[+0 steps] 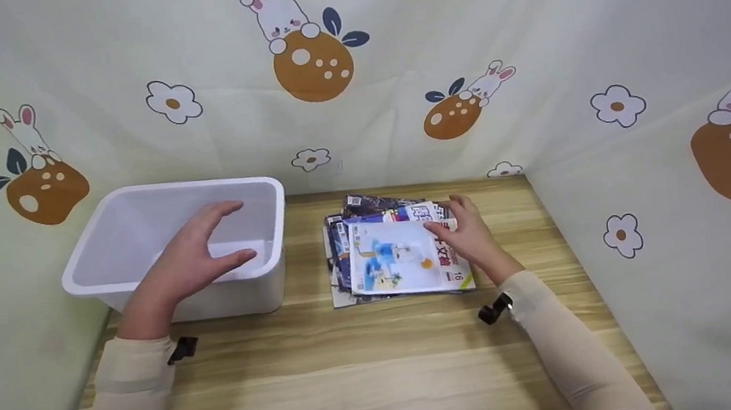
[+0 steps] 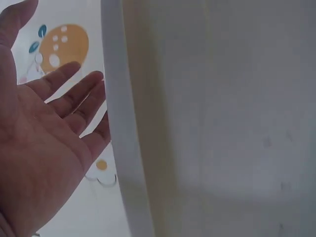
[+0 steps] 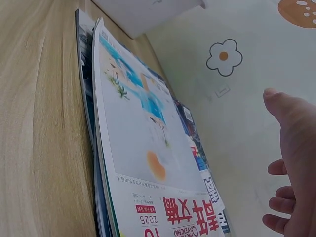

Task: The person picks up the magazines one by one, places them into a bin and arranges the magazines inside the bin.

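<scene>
A loose stack of magazines lies on the table, askew and overlapping; on top is a white-covered magazine [image 1: 388, 257] with a blue island picture and red lettering. My right hand [image 1: 474, 238] hovers at the stack's right side, thumb over the top cover; in the right wrist view the right hand [image 3: 298, 163] appears apart from the paper, holding nothing. A white plastic bin [image 1: 226, 300] stands to the left. Above its near rim is my left hand [image 1: 185, 265], thumb and fingers spread. The left wrist view shows the left hand [image 2: 44, 143] with its palm bare beside the bin rim [image 2: 121, 118].
The wooden table [image 1: 356, 376] runs back to a cloth backdrop [image 1: 229, 138] printed with rabbits, oranges and flowers, which also closes off both sides. The bin sits close to the left-hand cloth. A black device [image 1: 495, 309] is strapped to the right wrist.
</scene>
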`<state>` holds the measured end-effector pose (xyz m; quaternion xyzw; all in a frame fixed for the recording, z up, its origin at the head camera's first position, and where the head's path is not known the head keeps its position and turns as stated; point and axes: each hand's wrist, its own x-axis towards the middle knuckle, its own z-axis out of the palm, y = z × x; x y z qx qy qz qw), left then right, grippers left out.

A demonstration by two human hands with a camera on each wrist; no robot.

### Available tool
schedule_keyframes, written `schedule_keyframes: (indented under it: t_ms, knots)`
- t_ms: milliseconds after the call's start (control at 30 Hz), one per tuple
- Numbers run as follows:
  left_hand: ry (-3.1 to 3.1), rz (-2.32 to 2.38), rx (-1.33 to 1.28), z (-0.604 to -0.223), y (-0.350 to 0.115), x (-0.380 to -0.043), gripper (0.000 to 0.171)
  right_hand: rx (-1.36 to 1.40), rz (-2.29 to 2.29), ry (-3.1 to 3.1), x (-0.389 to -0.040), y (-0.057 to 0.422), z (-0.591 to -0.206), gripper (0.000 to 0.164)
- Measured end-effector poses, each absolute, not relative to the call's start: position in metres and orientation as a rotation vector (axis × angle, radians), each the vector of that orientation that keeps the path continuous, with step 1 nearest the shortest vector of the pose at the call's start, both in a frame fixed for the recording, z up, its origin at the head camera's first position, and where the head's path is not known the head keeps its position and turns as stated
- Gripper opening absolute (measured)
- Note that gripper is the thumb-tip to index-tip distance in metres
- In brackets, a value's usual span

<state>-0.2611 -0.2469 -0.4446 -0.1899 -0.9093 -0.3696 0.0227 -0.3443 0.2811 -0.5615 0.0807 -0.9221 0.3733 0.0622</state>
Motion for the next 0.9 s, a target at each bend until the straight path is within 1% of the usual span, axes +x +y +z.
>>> schedule_keyframes:
  t_ms: [200,467,700,900]
  knots:
    - [-2.841,-1.147,-0.486,-0.445,-0.283,-0.259,0.094,0.216,1.138,-2.793,-0.346,0.282,-0.562,0.080]
    - [-2.807,-1.052,-0.372,-0.451,-0.326,-0.255,0.088,0.204,1.114,-2.798,-0.345,0.286,-0.565,0.073]
    - [-2.861,-0.883,-0.229,-0.452,-0.357,-0.255,0.094,0.165,1.143,-2.798,-0.345,0.294,-0.570,0.077]
    - [-2.884,-0.799,-0.150,-0.462,-0.382,-0.253,0.096,0.116,1.127,-2.832,-0.345,0.300,-0.572,0.082]
